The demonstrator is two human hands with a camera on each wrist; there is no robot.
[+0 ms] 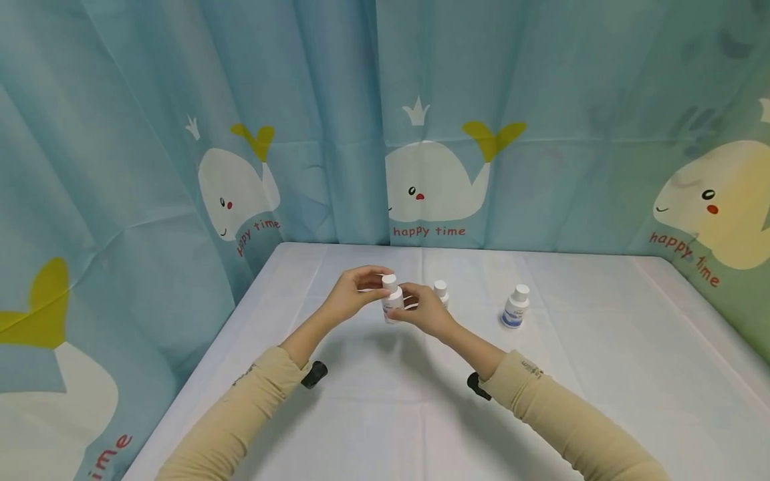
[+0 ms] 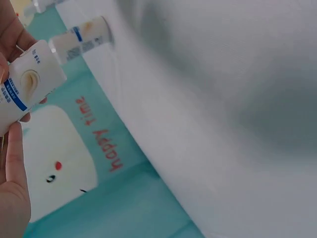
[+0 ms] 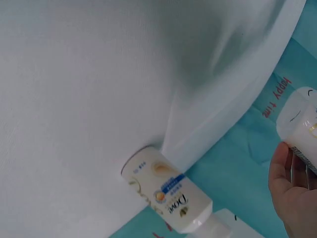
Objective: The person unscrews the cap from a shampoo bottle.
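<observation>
A small white bottle (image 1: pixel 392 304) with a white cap is held above the table between both hands. The left hand (image 1: pixel 355 292) holds it high up, its thumb and fingers at the cap and neck. Lower on the body, the right hand (image 1: pixel 428 311) grips it between thumb and fingers. The left wrist view shows a blue stripe and a cream swirl on the held bottle (image 2: pixel 34 82). Just behind the right hand is a second white bottle (image 1: pixel 441 292), partly hidden. Its label reads Dove on the bottle (image 3: pixel 171 191) standing upright in the right wrist view.
A third white bottle (image 1: pixel 515 307) with a blue label band stands upright farther right on the white-covered table (image 1: pixel 385 414). A light blue curtain (image 1: pixel 337 120) printed with whales hangs along the back and sides. Dark wrist devices (image 1: pixel 314 374) sit under both forearms.
</observation>
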